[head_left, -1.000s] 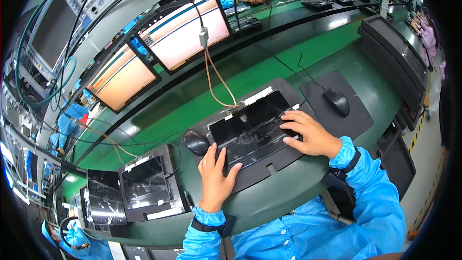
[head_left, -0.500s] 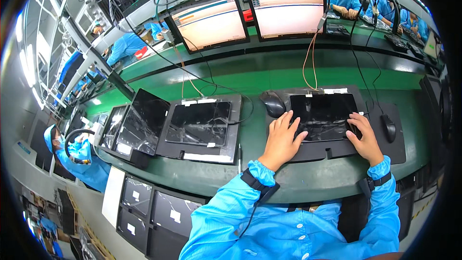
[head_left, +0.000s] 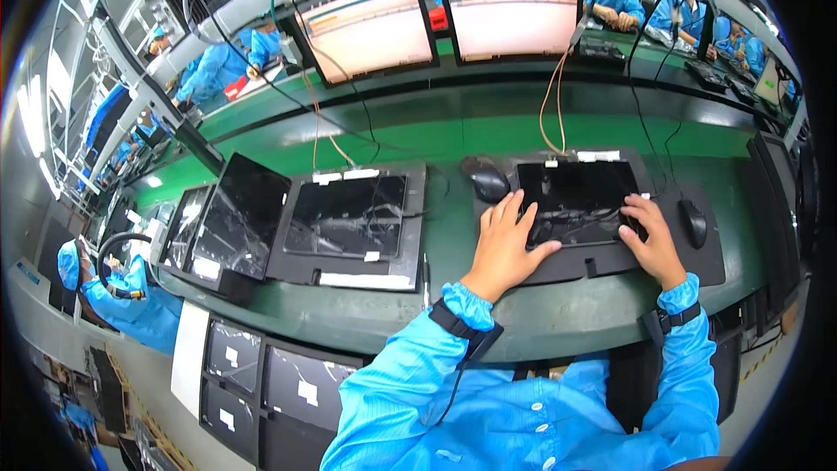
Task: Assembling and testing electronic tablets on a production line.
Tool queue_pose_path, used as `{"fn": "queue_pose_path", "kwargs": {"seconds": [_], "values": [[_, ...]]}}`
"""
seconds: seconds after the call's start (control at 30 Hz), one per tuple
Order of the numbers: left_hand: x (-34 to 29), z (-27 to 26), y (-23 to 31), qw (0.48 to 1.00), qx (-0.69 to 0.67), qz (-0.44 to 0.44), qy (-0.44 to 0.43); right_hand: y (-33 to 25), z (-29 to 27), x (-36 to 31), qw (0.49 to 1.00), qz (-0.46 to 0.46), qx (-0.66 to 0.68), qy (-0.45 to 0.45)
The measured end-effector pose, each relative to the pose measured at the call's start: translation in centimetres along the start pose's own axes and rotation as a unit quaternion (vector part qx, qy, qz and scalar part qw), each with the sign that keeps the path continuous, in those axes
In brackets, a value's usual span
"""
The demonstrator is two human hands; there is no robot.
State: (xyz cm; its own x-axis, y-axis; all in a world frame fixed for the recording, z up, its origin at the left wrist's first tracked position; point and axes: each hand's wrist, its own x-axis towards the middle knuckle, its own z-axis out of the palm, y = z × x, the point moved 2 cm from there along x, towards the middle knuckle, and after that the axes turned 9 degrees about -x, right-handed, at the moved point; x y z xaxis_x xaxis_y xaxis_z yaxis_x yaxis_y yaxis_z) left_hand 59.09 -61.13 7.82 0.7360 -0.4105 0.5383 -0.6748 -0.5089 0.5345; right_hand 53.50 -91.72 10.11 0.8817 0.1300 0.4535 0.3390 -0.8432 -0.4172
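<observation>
A tablet (head_left: 580,196) with a dark, glossy screen lies flat in a black fixture (head_left: 558,272) in front of me. At its left edge rests my left hand (head_left: 507,244), fingers spread and thumb pointing toward the screen. My right hand (head_left: 656,240) is at the opposite edge, its fingers bent and apart, with the thumb over the screen's lower right corner. Neither hand lifts the tablet. A black mouse (head_left: 486,180) sits just beyond my left fingertips, and another black mouse (head_left: 693,223) lies right of my right hand.
A second tablet (head_left: 344,216) lies in a fixture to the left, beside a tilted dark panel (head_left: 240,218). A pen (head_left: 425,279) lies between the fixtures. Two lit monitors (head_left: 513,16) stand behind, with cables hanging down. Trays (head_left: 261,384) stand at lower left; a co-worker (head_left: 131,296) is farther left.
The whole view has shifted slightly, so the bench appears a little farther left and higher. Both hands stay at the tablet's edges with little visible movement.
</observation>
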Motion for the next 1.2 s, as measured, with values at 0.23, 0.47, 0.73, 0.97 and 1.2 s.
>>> {"fn": "queue_pose_path", "kwargs": {"seconds": [0.23,0.47,0.73,0.97,1.2], "values": [[0.1,0.9,0.1,0.999,-0.010,0.026,0.047,0.1,-0.3,-0.5,0.999,0.028,-0.020,-0.014],[-0.5,1.0,0.4,0.999,0.009,0.012,0.046,-0.3,0.2,-0.7,0.999,0.039,-0.028,-0.020],[0.6,0.7,0.5,0.996,-0.040,0.012,0.075,1.3,-0.3,0.2,0.998,0.034,-0.052,-0.030],[-0.4,0.8,-0.3,0.998,-0.042,0.009,0.054,1.0,0.7,-0.2,0.998,0.031,-0.050,-0.038],[-0.4,0.3,0.4,0.999,-0.012,0.022,0.022,-0.2,0.4,-0.4,0.998,0.029,-0.046,-0.027]]}}
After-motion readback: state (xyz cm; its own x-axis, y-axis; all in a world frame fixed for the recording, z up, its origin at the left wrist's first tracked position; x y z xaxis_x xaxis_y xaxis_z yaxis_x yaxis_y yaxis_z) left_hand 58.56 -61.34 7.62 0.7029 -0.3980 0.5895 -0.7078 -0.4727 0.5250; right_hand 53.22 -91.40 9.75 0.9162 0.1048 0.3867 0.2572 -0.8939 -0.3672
